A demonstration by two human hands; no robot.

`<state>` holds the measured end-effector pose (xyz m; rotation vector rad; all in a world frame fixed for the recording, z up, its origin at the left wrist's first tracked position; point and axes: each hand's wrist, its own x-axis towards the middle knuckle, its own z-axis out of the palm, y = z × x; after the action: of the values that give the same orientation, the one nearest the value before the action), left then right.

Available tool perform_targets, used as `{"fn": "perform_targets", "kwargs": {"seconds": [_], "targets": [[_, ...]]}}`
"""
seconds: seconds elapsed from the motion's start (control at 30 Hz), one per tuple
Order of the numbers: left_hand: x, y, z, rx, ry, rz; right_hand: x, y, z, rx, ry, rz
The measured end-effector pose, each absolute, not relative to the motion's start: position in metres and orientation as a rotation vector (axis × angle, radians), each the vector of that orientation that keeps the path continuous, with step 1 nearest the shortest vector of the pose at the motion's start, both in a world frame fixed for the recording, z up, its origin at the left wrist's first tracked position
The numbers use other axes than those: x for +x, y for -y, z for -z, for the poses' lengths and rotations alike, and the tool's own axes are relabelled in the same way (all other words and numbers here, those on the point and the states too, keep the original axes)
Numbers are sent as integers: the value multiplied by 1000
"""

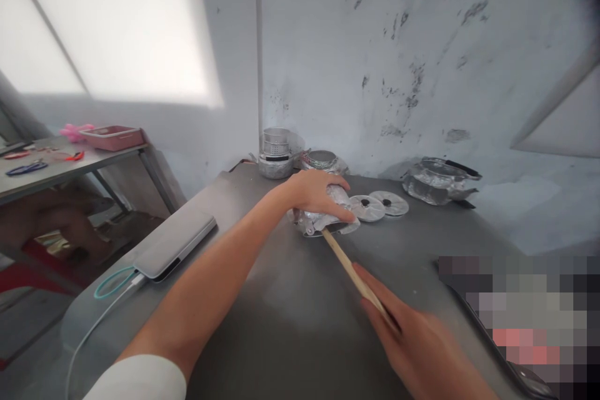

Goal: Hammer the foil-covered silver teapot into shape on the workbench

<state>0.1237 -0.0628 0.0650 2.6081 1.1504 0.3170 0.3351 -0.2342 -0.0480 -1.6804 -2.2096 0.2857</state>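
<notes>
A dented, shiny metal pot [312, 222] lies tipped on the grey table, its opening facing toward me. My left hand [316, 192] is spread over it from above, thumb and fingers gripping its side. In my right hand [398, 325] is a wooden stick [344, 254], held between thumb and fingers. The stick's far end reaches the pot's opening; whatever is on that end is hidden. Just right of the pot lie two round metal lids, a nearer lid [367, 208] and a farther lid [394, 204], with black knobs.
Behind stand stacked metal pots [276, 165], a round metal pot [321, 161] and a crumpled kettle [435, 181]. A white power bank [175, 244] with a cable lies on the table's [281, 337] left. Another table holds a pink basket [115, 137]. A blurred-out object sits front right.
</notes>
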Motion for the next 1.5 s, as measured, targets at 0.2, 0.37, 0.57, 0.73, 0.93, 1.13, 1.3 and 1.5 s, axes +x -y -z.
{"fn": "perform_targets", "kwargs": {"seconds": [0.2, 0.37, 0.57, 0.73, 0.93, 1.13, 1.3, 1.5], "targets": [[123, 62, -65, 2611, -1138, -327, 334, 236, 51, -1680, 2154, -223], [123, 63, -65, 2607, -1137, -296, 334, 236, 53, -1764, 2199, -332], [122, 60, -62, 2603, -1147, -342, 333, 235, 47, -1770, 2102, -296], [122, 58, -60, 2606, -1115, -375, 333, 230, 54, -1799, 2165, -354], [116, 55, -60, 2566, -1030, -410, 349, 224, 54, -1733, 2158, -166], [98, 44, -64, 2438, -938, -385, 379, 212, 41, -1651, 2305, 196], [82, 33, -62, 2357, -927, -407, 395, 201, 36, -1739, 2265, 349], [63, 25, -62, 2273, -988, -451, 401, 195, 39, -1605, 2234, 408]]}}
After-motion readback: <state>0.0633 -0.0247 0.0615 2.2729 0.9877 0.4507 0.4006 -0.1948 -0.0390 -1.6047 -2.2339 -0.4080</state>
